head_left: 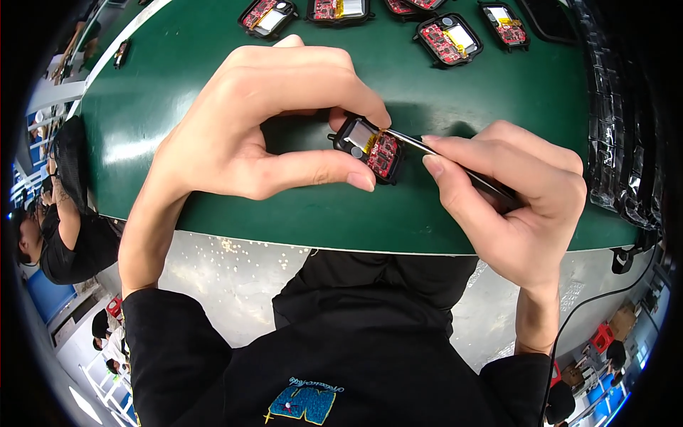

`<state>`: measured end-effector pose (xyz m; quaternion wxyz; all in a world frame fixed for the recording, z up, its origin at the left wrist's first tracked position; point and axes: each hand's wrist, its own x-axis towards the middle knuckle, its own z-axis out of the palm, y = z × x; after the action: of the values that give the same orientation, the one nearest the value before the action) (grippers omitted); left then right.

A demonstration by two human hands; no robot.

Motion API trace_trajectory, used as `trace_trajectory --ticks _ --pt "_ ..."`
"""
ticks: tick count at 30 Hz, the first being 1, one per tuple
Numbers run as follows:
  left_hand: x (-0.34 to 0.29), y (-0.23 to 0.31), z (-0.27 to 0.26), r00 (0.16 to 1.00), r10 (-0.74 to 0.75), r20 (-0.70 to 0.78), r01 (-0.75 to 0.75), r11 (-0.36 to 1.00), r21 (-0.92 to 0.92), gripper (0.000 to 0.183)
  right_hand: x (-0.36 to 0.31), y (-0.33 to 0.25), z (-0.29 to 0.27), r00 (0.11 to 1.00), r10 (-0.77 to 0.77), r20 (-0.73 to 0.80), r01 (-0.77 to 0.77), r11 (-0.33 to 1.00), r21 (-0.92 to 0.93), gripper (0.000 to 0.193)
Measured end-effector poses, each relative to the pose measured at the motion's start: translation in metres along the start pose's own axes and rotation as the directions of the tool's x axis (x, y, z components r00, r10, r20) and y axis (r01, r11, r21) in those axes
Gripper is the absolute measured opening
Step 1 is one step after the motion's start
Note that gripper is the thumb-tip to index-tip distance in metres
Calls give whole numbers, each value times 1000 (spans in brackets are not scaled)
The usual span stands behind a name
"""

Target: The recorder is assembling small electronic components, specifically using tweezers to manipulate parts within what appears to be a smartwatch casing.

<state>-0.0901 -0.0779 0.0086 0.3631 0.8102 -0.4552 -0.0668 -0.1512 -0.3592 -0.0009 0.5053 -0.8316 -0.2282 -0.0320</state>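
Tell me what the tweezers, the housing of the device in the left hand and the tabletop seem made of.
Tweezers: probably metal; the slim tip end shines silvery, the part behind is dark, perhaps coated.
Device housing: likely moulded black plastic, fairly matte, with small lugs formed into its edge.
Tabletop: smooth, semi-gloss green with soft glare; laminate or rubber mat, I can't tell.

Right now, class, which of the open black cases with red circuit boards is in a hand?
The case in the left hand, with a pointed tool at it; the other cases lie untouched on the green table.
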Motion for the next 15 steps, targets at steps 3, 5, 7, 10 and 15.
trace_trajectory --ticks 3,5,7,10,15 --pt "1 0 2 1000 5 0 -5 1000 -3 59 -2 3 -1 1000 -29 -5 29 1000 12 23" --pt "2 1 3 1000 3 1 -3 1000 -1 59 -3 5 -1 999 -46 -11 46 999 3 22" --pt "5 1 2 1000 -8 15 8 1000 4 59 -2 6 0 998 -63 -21 63 998 -4 22" --pt "4 -2 1 1000 3 8 -3 1000 -3 59 0 5 0 998 -64 -28 64 998 -12 21" --pt "2 11 -10 999 -46 -20 45 999 -13 54 6 -11 -7 999 -36 11 37 998 -54 16"
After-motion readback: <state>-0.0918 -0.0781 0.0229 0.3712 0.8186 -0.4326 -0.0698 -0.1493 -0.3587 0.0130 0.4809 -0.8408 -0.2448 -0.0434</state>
